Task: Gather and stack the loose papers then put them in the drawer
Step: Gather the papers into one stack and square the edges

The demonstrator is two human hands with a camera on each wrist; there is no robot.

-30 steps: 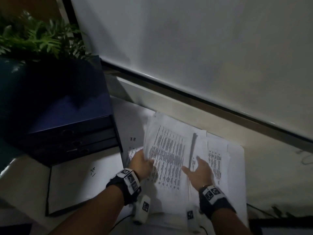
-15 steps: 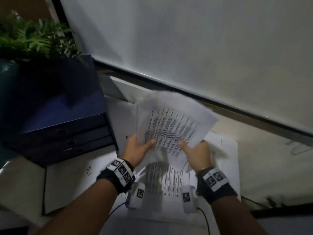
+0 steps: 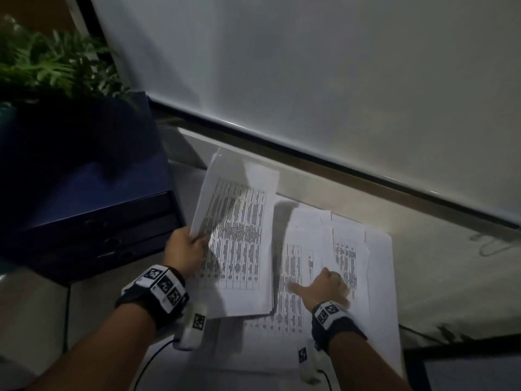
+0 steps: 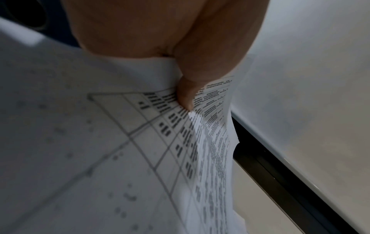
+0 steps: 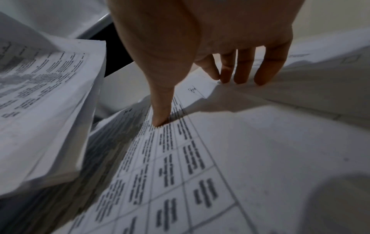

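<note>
My left hand [image 3: 184, 244] grips a sheaf of printed papers [image 3: 239, 235] by its left edge and holds it lifted above the desk; in the left wrist view the thumb [image 4: 186, 95] pinches the sheets [image 4: 120, 150]. My right hand [image 3: 324, 286] rests on the loose papers [image 3: 346, 249] still lying on the desk. In the right wrist view its thumb [image 5: 160, 114] and fingertips [image 5: 240, 76] press down on a printed table sheet [image 5: 180, 158], with the lifted sheaf [image 5: 46, 102] at the left. The dark blue drawer unit [image 3: 93, 215] stands at the left, its drawers closed.
A green plant [image 3: 56, 66] hangs over the drawer unit. A white board [image 3: 310, 80] with a dark lower frame runs along the back of the desk. A white sheet with a dark border [image 3: 93, 314] lies before the drawers. Cables [image 3: 490, 244] lie at the right.
Both hands lifted a sheaf of papers off the pile. The right hand has since let go and dropped onto the sheets on the desk, while the left hand keeps the sheaf raised.
</note>
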